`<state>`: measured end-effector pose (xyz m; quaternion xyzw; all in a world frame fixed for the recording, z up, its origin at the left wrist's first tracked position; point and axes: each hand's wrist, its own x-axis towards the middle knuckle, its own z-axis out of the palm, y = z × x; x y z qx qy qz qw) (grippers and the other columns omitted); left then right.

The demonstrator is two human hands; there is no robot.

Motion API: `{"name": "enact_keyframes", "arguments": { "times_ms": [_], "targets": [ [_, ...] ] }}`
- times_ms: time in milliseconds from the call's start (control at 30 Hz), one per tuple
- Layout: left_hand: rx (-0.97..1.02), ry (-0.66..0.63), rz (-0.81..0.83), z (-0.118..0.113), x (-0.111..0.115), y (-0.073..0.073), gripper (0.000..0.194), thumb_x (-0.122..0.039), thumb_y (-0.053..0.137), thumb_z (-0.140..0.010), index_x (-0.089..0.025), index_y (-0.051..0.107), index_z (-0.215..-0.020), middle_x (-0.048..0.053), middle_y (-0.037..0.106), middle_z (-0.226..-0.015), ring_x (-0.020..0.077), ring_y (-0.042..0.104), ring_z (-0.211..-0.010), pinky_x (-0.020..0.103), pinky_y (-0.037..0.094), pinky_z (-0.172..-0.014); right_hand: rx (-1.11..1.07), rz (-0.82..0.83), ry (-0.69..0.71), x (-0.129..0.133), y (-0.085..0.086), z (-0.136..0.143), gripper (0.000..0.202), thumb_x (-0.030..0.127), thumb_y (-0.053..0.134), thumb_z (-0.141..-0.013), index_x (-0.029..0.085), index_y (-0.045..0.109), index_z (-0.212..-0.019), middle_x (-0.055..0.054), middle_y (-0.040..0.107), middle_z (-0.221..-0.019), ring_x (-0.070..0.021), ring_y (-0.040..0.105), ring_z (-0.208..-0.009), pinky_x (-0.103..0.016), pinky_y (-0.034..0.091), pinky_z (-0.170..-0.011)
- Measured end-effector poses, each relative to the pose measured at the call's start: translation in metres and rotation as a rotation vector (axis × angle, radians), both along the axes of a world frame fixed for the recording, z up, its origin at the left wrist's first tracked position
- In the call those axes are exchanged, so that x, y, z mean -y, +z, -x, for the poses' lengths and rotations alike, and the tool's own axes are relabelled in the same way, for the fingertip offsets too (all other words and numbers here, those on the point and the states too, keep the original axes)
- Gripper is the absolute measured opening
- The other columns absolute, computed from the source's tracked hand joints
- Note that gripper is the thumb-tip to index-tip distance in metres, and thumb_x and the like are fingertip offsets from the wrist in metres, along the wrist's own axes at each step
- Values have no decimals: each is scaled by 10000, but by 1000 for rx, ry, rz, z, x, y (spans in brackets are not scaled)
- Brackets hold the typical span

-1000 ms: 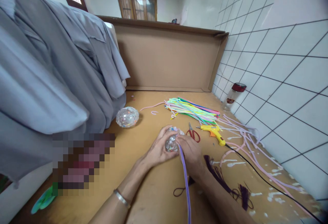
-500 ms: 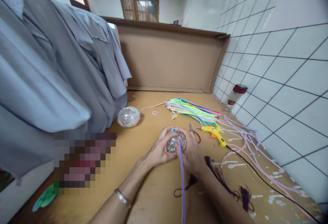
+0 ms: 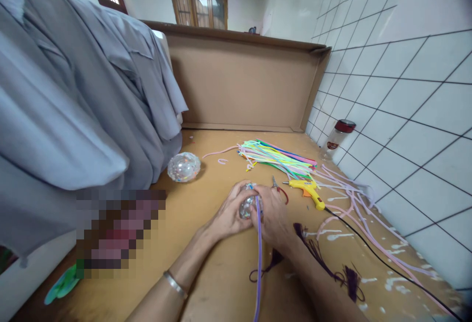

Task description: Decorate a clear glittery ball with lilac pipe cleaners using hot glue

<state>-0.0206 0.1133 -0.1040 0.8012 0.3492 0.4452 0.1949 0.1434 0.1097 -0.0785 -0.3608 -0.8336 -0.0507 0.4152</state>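
A clear rounded plastic piece with coloured specks (image 3: 246, 209) sits between my two hands, above the tabletop. My left hand (image 3: 230, 210) is closed around its left side, thumb over the top. A long purple pipe cleaner (image 3: 259, 258) runs from the piece down towards me. The fingers of my right hand (image 3: 273, 214) are closed at the upper end of the pipe cleaner, pressing it against the piece; they hide the right side. A second clear speckled bowl-like piece (image 3: 184, 167) rests on the table to the left.
Beyond my hands lies a bundle of coloured pipe cleaners (image 3: 276, 157). Scissors (image 3: 283, 194) and a yellow glue gun (image 3: 308, 190) with a black cord lie right. Dark tassels (image 3: 352, 282), loose pink strands (image 3: 372, 233) and a red-lidded jar (image 3: 337, 137) are further right. Grey cloth (image 3: 92, 91) hangs left.
The lower end of the purple pipe cleaner has swung slightly left. My right fingers have shifted a little over the clear piece. Otherwise the view has moved only slightly.
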Motion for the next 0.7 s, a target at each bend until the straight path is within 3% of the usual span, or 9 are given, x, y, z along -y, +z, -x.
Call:
{"name": "enact_keyframes", "arguments": {
  "times_ms": [200,333,433,700],
  "targets": [
    [12,25,50,1,-1,-3,626,-167,736,-697,-216,500,-1275,149,383,-1396,299,438,-1337,422,432,-1081,-61,-15,-13,2,-2,0,271,222,483,-896,159,538,-1154,-120,635,-1034,-247,574,-919,-400,477,-810],
    [47,0,52,1,-2,-6,640,-203,758,-696,-237,497,-1279,136,402,-1389,295,408,-1365,423,432,-1087,-119,-64,-12,1,-7,-1,110,182,476,-896,176,577,-939,-78,614,-841,-214,569,-776,-351,483,-705],
    [58,-2,64,2,-3,-8,652,-224,773,-695,-239,492,-1283,139,388,-1401,290,412,-1362,416,440,-1078,-131,-105,15,-1,-10,-2,144,123,458,-901,192,560,-825,-56,599,-764,-188,569,-731,-310,475,-662],
    [15,25,16,1,-3,-3,769,-259,764,-704,-228,377,-1368,138,427,-1369,285,421,-1338,458,376,-1138,-128,-166,-13,-1,-8,-1,156,102,479,-893,196,565,-804,-42,615,-728,-170,588,-696,-285,481,-644]
  ]
}}
